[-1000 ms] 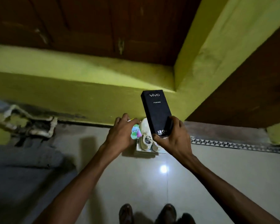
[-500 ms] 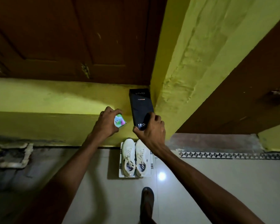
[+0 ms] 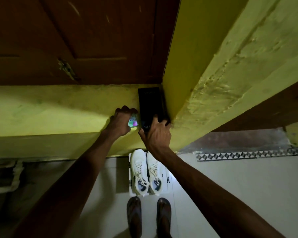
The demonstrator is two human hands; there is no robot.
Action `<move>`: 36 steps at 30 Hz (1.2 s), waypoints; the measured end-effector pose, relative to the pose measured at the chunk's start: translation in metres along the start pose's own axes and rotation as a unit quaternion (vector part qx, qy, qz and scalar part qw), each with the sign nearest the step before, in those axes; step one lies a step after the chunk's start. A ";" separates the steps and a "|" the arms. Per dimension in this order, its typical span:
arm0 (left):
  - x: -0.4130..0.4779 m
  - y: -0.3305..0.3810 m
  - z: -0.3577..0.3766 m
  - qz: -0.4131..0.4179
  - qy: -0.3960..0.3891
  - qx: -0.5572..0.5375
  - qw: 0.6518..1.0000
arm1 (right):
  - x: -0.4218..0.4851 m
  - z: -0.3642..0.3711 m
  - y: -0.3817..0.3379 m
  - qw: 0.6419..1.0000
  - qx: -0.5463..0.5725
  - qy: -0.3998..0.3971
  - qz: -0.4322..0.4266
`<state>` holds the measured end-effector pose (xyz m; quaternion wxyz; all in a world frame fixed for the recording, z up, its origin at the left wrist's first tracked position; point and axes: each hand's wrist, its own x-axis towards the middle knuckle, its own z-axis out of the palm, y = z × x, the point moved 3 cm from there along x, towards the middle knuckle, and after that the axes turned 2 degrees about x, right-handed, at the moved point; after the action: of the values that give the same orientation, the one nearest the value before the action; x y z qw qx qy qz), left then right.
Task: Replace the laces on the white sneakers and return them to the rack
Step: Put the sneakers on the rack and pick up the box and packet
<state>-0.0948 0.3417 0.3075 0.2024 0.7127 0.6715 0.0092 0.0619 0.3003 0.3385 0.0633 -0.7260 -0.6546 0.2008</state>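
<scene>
The right hand's (image 3: pixel 155 136) fingers (image 3: pixel 156 120) are curled over the near end of a black box (image 3: pixel 149 102), thumb on its left edge. Just left of the box, the left hand's (image 3: pixel 120 121) fingers (image 3: pixel 126 109) are bunched around a small colourful packet (image 3: pixel 133 122), pinching it against the ledge (image 3: pixel 58 109). I cannot tell what the packet holds.

The box lies flat on the ledge, its right side tucked against the yellow pillar (image 3: pixel 205 74).

The sneakers (image 3: pixel 145 170) stand well below the box, side by side on a white mat (image 3: pixel 168 179) at the foot of the wall, toes towards it, laces threaded. No hand touches them. They look light, with soft uppers and stiffer soles, and the laces are thin and floppy. I would take each by the heel collar or hook two fingers inside the opening. Pulling on a lace would only tug it loose.

Below the box the floor (image 3: pixel 230 186) is pale glossy tile, likely slick, with a patterned border (image 3: pixel 248 154) to the box's lower right. The person's sandals (image 3: pixel 134 215) are planted just behind the mat. Above the box is a dark wooden door (image 3: pixel 76 40). The room is dim.
</scene>
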 end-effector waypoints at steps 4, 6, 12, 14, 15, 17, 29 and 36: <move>0.008 0.004 -0.003 0.022 0.021 -0.035 0.999 | 0.013 0.001 -0.005 0.994 -0.102 0.019 -0.034; 0.011 0.004 -0.003 0.034 0.030 -0.064 0.997 | 0.016 0.001 -0.008 0.982 -0.172 0.039 -0.060; 0.019 0.017 -0.008 0.029 0.027 -0.128 0.991 | 0.032 -0.003 -0.014 0.972 -0.215 0.045 -0.083; 0.019 0.017 -0.009 0.027 0.025 -0.136 0.990 | 0.032 -0.003 -0.014 0.970 -0.228 0.035 -0.072; 0.018 0.017 -0.009 0.026 0.023 -0.135 0.990 | 0.031 -0.004 -0.014 0.968 -0.238 0.038 -0.067; 0.016 0.014 -0.008 0.022 0.020 -0.128 0.991 | 0.029 -0.004 -0.014 0.965 -0.247 0.044 -0.079; 0.006 0.015 -0.011 0.031 0.040 -0.163 0.985 | 0.029 -0.001 -0.008 0.970 -0.223 0.058 -0.080; 0.002 0.013 -0.009 0.029 0.037 -0.172 0.984 | 0.020 -0.002 -0.015 0.968 -0.227 0.063 -0.080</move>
<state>-0.0846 0.3456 0.3190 0.2968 0.6861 0.6456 0.1563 0.0503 0.3219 0.3417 -0.0461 -0.6776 -0.7340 -0.0055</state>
